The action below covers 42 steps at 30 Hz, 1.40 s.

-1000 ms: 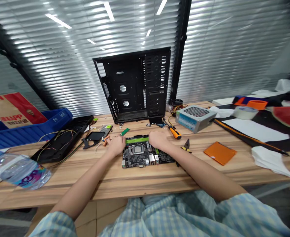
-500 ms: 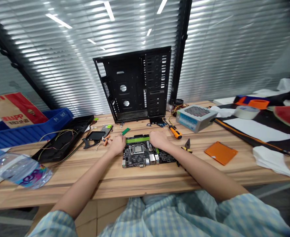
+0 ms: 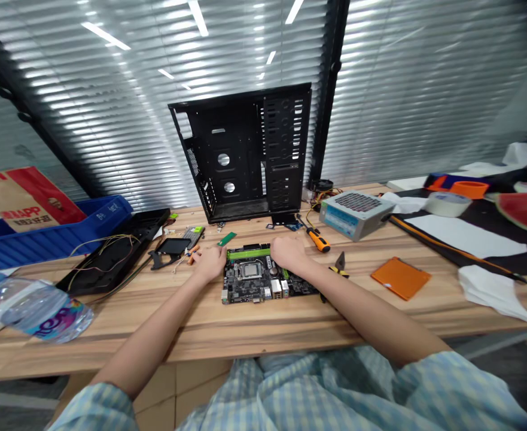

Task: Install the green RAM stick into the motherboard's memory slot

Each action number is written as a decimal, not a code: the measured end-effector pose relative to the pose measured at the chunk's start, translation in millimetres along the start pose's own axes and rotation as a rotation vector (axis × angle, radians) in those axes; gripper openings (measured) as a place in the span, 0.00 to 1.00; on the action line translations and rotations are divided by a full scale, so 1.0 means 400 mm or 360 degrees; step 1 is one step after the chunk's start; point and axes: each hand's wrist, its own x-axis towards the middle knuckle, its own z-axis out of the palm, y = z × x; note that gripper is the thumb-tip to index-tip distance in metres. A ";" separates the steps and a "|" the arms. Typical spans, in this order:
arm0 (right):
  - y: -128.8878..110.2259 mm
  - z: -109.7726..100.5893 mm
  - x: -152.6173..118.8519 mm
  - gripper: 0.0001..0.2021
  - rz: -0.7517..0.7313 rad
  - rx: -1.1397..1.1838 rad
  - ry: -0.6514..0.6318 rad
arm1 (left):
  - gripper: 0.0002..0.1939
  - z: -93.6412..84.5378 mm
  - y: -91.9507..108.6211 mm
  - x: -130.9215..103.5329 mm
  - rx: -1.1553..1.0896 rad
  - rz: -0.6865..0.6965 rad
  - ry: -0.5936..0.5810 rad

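A dark motherboard (image 3: 245, 287) with bright green slots (image 3: 247, 254) lies flat on the wooden table. At its back left corner is my left hand (image 3: 210, 262), its fingers bent; whether they grip the board is too small to tell. My right hand (image 3: 286, 252) rests at the right end of the green slots, with its fingers curled and their tips hidden behind the hand. Just behind my left hand lies a small green memory stick (image 3: 227, 239). Pliers (image 3: 340, 264) with yellow and black handles lie partly under my right forearm.
An open black computer case (image 3: 240, 161) stands behind the board. Right of it are an orange screwdriver (image 3: 319, 240), a power supply (image 3: 356, 214) and an orange plate (image 3: 400, 278). A blue bin (image 3: 66, 233), a black panel (image 3: 106, 257) and a plastic bottle (image 3: 39, 308) are on the left.
My left hand has shifted very slightly left. My right hand stays at the slots' right end, almost unmoved.
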 end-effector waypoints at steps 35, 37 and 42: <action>-0.010 0.026 0.023 0.16 -0.0082 -0.0145 0.0125 | 0.22 -0.003 0.049 -0.033 0.0433 0.0119 0.0283; -0.009 0.027 0.024 0.16 -0.0092 -0.0153 0.0138 | 0.22 -0.002 0.047 -0.032 0.0423 0.0137 0.0296; -0.010 0.028 0.025 0.16 -0.0100 -0.0154 0.0146 | 0.22 0.000 0.046 -0.030 0.0375 0.0132 0.0282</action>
